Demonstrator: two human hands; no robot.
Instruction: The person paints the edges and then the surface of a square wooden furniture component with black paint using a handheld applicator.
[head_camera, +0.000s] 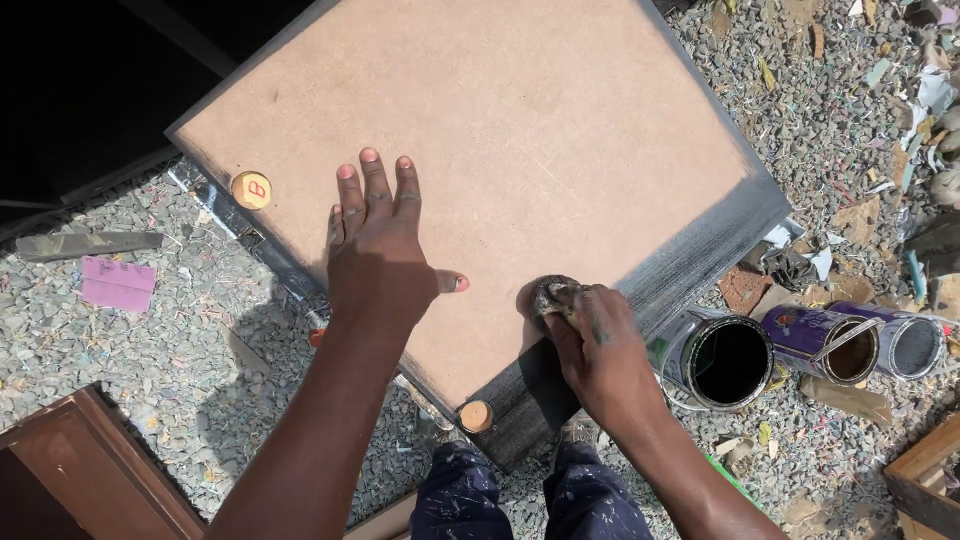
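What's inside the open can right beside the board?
The open can holds a black, glossy liquid filling most of it; its depth and bottom are hidden. Beside it lie two more cans, their insides mostly shadowed.

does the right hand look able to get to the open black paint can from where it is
Probably yes. The right hand, gripping a dark rag on the board, sits just left of the open paint can, with only the board's edge between them.
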